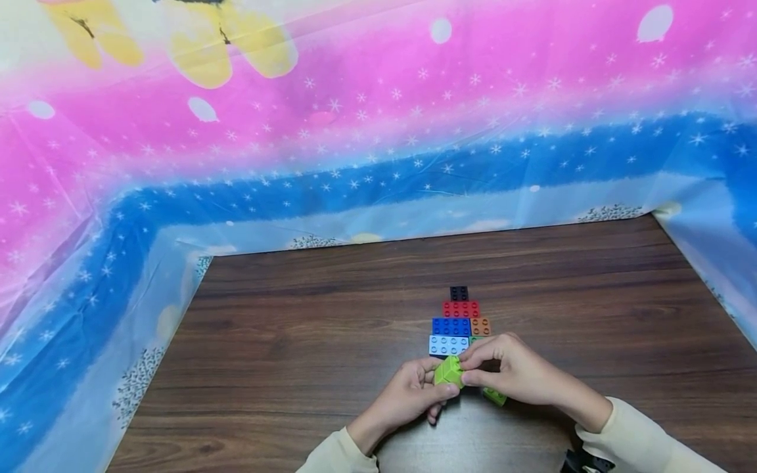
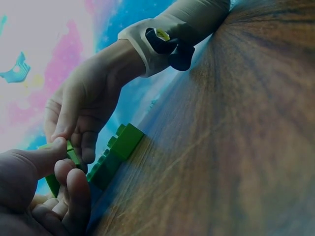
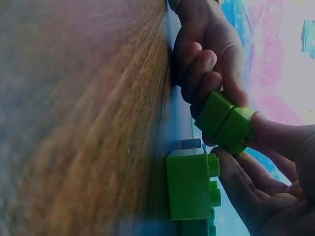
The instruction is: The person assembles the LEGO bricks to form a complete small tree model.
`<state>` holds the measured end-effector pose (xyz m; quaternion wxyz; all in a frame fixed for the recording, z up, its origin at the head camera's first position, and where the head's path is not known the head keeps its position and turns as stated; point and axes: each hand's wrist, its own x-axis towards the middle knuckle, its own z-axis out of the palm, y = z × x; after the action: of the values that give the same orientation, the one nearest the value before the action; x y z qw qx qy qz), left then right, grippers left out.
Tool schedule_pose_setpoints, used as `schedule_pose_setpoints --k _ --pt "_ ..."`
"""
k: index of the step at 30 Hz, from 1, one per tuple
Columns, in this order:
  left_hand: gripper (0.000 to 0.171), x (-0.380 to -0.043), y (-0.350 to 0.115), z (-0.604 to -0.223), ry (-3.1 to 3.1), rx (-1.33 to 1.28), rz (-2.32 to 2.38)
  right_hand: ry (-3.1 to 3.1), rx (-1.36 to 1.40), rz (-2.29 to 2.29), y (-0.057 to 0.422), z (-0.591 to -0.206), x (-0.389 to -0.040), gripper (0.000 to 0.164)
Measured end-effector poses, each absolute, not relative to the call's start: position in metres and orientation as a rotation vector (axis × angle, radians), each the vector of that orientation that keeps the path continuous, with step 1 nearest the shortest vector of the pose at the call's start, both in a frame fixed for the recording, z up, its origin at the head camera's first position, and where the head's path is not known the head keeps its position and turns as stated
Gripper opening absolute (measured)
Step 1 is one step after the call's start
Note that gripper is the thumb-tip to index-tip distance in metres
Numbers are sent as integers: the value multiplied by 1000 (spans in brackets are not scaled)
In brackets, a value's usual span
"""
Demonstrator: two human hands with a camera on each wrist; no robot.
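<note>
Head view, two lime-green bricks (image 1: 448,372), pinched between both hands (image 1: 408,391) (image 1: 520,371), above table (image 1: 296,341)

Both hands (image 1: 414,386) (image 1: 513,371) pinch close together (angled inward from either side).

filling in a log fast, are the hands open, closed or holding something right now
Left hand: closed, pinching the light green blocks.
Right hand: closed, pinching the same light green blocks from the other side.
</note>
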<state>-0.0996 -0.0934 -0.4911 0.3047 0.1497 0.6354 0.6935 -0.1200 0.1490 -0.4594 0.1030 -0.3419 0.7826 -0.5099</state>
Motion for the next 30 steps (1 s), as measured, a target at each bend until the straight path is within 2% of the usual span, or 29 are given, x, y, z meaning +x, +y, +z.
schedule_pose_setpoints --k 30 --pt "33 -99 -94 -491 1722 369 1859 2265 -1044 -1553 145 -462 -123 7"
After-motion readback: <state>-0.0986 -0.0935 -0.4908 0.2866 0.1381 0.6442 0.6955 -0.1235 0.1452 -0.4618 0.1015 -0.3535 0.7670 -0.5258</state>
